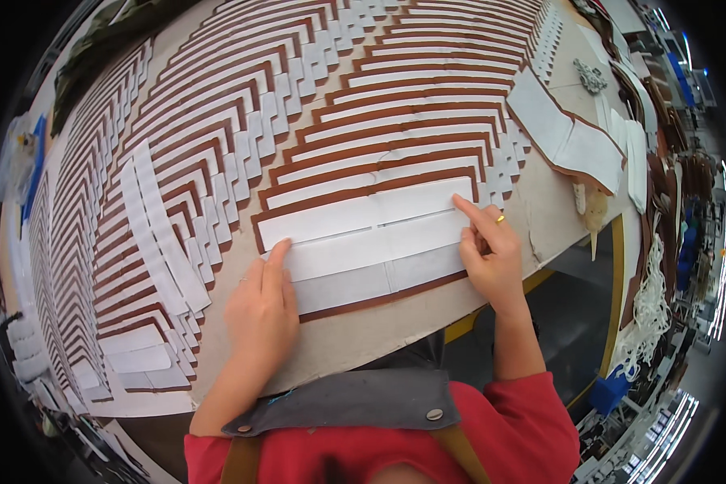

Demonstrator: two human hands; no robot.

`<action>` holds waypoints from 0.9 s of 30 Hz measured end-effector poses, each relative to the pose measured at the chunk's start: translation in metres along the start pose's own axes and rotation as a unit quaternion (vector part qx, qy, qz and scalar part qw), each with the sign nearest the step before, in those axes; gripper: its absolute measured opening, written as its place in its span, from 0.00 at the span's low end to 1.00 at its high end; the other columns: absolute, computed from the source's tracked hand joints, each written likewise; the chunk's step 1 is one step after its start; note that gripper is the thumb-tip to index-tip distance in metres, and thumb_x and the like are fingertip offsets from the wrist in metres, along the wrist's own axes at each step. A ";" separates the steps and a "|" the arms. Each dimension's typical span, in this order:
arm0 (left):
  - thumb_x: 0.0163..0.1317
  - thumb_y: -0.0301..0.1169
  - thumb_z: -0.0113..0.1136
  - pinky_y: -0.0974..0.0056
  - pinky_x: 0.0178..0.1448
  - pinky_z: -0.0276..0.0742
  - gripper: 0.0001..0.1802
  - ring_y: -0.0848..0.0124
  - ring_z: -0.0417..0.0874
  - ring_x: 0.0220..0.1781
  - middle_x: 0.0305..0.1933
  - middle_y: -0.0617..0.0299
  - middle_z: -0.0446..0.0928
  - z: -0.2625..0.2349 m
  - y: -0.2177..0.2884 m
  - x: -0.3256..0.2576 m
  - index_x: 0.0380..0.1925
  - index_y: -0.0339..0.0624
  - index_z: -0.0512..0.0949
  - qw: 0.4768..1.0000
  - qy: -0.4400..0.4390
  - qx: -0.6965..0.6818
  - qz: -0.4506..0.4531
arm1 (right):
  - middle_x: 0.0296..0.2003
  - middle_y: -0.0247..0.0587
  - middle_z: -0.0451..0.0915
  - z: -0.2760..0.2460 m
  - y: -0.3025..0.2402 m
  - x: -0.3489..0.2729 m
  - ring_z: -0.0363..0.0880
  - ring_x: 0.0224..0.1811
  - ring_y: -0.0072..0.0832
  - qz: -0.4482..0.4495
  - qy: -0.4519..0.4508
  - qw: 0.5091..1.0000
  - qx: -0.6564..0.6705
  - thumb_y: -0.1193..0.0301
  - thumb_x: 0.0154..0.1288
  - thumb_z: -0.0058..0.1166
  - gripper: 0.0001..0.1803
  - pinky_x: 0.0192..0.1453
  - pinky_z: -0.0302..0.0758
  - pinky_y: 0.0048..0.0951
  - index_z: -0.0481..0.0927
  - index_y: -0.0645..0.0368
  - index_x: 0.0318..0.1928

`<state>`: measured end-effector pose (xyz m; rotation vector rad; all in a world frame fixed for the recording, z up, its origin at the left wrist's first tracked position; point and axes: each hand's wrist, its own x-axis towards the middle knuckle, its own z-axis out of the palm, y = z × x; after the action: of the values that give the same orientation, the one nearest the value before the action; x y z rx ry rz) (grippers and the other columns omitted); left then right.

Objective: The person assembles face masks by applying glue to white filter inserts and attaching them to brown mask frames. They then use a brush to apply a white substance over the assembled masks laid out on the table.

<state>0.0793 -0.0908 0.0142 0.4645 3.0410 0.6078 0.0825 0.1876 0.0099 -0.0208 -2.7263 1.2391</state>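
In front of me lies a flat brown panel (355, 303) with a pale backing that leaves a brown border. On it rests a white strip (331, 256) with a narrow lengthwise slit. My left hand (258, 310) touches the strip's left end with its index finger stretched out, the other fingers close by. At the opposite end, my right hand (492, 254), with a ring, presses its index fingertip near the upper right corner, the thumb apart and the other fingers bent. Neither hand grips anything visible. Further brown-edged panels (411, 117) overlap in a row beyond this one.
More overlapping rows (210, 121) cover the table's left side, with loose white strips (157, 226) lying across one. A bent white-and-brown piece (569, 129) lies at the right edge. White cord (645, 306) hangs beyond it. The table's front edge (363, 355) is close to my body.
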 end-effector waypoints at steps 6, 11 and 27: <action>0.57 0.22 0.52 0.59 0.28 0.70 0.21 0.61 0.74 0.25 0.28 0.55 0.71 0.000 0.001 0.000 0.52 0.40 0.71 1.000 0.003 -0.005 0.009 | 0.25 0.35 0.64 -0.002 0.001 0.000 0.61 0.20 0.20 -0.002 -0.013 1.000 -0.009 0.85 0.53 0.46 0.24 0.24 0.63 0.21 0.75 0.60 0.53; 0.57 0.22 0.51 0.60 0.30 0.72 0.20 0.59 0.76 0.28 0.32 0.52 0.74 0.002 -0.001 -0.001 0.52 0.39 0.71 0.999 0.024 -0.002 0.030 | 0.28 0.39 0.68 -0.002 -0.001 0.001 0.67 0.22 0.28 -0.032 -0.023 0.996 -0.086 0.82 0.55 0.47 0.22 0.26 0.67 0.26 0.75 0.60 0.52; 0.54 0.26 0.56 0.56 0.57 0.63 0.21 0.61 0.71 0.53 0.51 0.54 0.71 0.000 0.019 0.029 0.51 0.38 0.70 0.983 0.022 -0.051 0.174 | 0.40 0.42 0.75 0.018 -0.024 0.036 0.72 0.42 0.38 -0.266 -0.018 0.959 -0.092 0.78 0.55 0.54 0.11 0.46 0.69 0.34 0.76 0.61 0.41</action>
<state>0.0575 -0.0654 0.0226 1.0025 2.9678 0.7893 0.0454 0.1612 0.0213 0.6729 -2.6006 0.8362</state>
